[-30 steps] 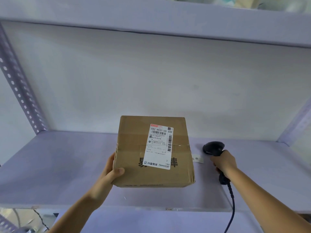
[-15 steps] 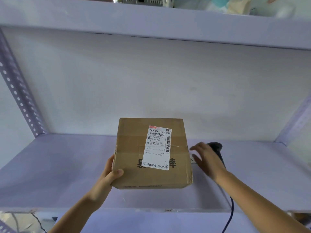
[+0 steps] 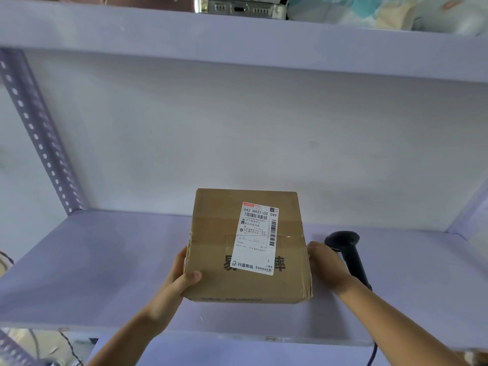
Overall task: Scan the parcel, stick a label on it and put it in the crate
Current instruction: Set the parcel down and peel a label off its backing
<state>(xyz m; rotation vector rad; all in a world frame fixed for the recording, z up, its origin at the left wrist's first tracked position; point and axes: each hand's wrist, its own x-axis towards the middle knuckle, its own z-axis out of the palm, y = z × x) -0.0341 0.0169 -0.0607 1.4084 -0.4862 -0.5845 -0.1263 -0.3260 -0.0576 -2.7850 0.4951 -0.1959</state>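
Observation:
A brown cardboard parcel (image 3: 224,249) is held above the shelf at centre, its top bearing a white shipping label (image 3: 257,239) with barcodes. My left hand (image 3: 182,276) grips the parcel's left side, thumb on top. My right hand (image 3: 326,266) presses against the parcel's right side, fingers hidden behind the edge. The black handheld scanner (image 3: 348,249) lies on the shelf just right of my right hand, with nothing holding it. No crate is in view.
The lilac shelf board (image 3: 105,260) spreads under the parcel, with a white back wall behind it. A perforated upright (image 3: 39,133) stands at the left. An upper shelf (image 3: 237,43) carries a metal box and soft packages. The scanner cable (image 3: 372,355) drops off the front edge.
My right hand let go of the scanner, left it lying on the shelf, and moved left onto the parcel's right side. The left hand kept its hold on the parcel.

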